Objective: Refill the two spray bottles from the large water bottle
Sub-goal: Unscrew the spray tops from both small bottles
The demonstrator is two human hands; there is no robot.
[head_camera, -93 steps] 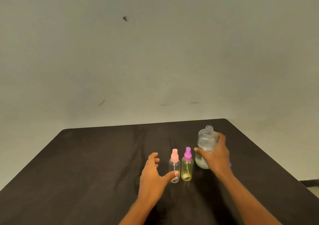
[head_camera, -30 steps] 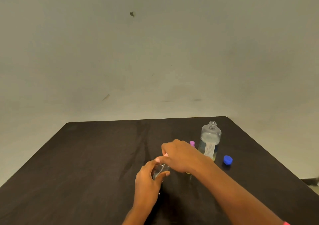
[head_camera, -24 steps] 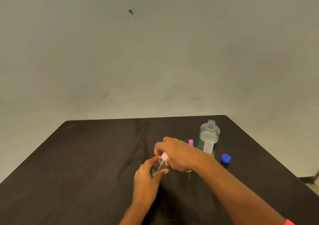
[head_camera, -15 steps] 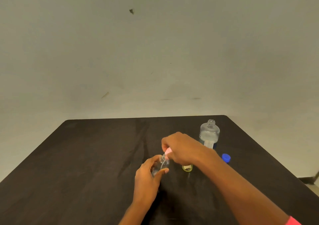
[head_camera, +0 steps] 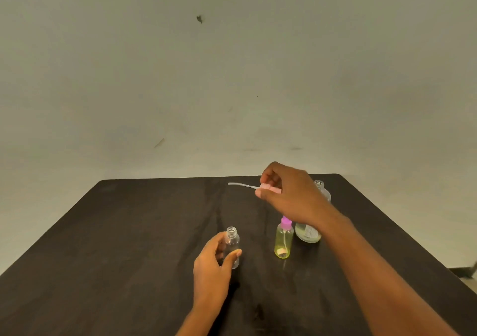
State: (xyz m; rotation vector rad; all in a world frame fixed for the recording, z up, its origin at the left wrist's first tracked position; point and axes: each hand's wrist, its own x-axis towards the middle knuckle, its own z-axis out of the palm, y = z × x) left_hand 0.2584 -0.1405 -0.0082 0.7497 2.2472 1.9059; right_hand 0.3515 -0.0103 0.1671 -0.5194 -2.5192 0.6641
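On the near middle of the dark bench, the left hand grips a small clear spray bottle. The thumb curls across the bottle's front and the fingers wrap round its far side. The bottle is upright, its threaded neck open at the top, and it looks empty. Whether its base rests on the bench or hangs just above it I cannot tell.

Above the bench and farther back, the right hand is raised. It pinches the pink spray head between thumb and fingertips, with the other fingers curled in. The head lies nearly level, and its thin white dip tube points out to the left, well apart from the clear bottle below.

Just right of the clear bottle stands a yellow spray bottle, upright, with a purple spray head on it. A dip tube runs down inside it to a small tan piece at the bottom. Close behind it on the right stands the large water bottle, mostly hidden by the right wrist. Its lower body with a white label shows below the wrist, and its open neck shows above. It holds some liquid low down.

Behind the bench rises a plain pale wall with a small dark mark high up.
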